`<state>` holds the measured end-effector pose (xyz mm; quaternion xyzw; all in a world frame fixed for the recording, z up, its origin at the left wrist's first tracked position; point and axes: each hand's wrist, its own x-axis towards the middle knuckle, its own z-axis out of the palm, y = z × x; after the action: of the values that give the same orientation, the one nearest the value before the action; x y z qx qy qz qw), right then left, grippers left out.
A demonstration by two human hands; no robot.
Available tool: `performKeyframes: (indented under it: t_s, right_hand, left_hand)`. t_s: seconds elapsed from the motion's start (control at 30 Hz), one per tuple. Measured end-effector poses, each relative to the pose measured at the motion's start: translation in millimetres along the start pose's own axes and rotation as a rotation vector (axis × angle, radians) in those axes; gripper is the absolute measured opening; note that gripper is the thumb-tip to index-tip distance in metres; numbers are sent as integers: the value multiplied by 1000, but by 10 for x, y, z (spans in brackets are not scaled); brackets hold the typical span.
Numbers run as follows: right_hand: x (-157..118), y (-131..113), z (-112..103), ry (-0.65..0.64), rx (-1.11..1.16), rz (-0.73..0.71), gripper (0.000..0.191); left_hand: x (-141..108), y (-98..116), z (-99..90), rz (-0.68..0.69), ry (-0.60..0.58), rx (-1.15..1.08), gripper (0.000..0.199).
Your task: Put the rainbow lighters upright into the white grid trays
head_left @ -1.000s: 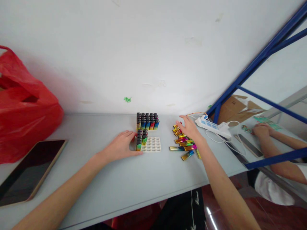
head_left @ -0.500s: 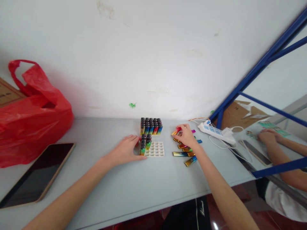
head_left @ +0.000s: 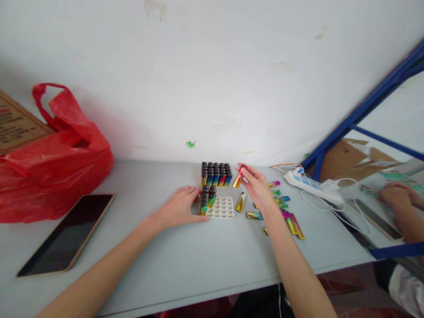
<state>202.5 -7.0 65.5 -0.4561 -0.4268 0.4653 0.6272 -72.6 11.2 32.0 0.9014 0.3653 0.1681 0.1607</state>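
Note:
A small white tray (head_left: 225, 208) with a grid of round sockets lies on the table. Several shiny black-topped lighters (head_left: 204, 203) stand upright in its left columns. My left hand (head_left: 180, 205) holds the tray's left end, thumb at the front corner and fingers round the left side and back. In my right hand (head_left: 256, 183) a red-and-gold lighter (head_left: 240, 176) is pinched between thumb and fingers, raised and tilted above the table. A gold lighter (head_left: 240, 202) lies between the tray and that hand. Other multicoloured lighters (head_left: 294, 225) lie loose, partly hidden by my right forearm.
Behind the tray stands a block of upright lighters (head_left: 217, 176). A power strip (head_left: 313, 187) with white cables sits at the right, by a blue metal frame (head_left: 319, 170). To the left are a tablet (head_left: 68, 234), a red plastic bag (head_left: 66, 163) and a cardboard box (head_left: 20, 123).
My right hand has lifted a red-and-gold lighter from the loose pile and moved up with it. Loose lighters have shifted and spread. My left hand stays at the tray; the view has turned slightly.

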Motion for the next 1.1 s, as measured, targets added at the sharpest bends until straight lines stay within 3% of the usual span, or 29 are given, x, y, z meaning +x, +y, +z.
performKeyframes:
  t_s: [0.27, 0.6, 0.9, 1.1]
  right_hand:
    - [-275, 61, 178, -226, -95, 155, 41]
    - [-453, 334, 347, -116, -545, -125, 58]
    - [-444, 377, 360, -100, -613, -157, 46]
    - [-467, 316, 367, -92, -632, -173, 52]
  left_hand:
    - [12, 14, -11, -11, -4, 6, 59]
    - [6, -36, 32, 9, -19, 24, 63]
    - [9, -33, 30, 11, -21, 33, 64]
    - [-6, -12, 17, 27, -20, 43, 63]
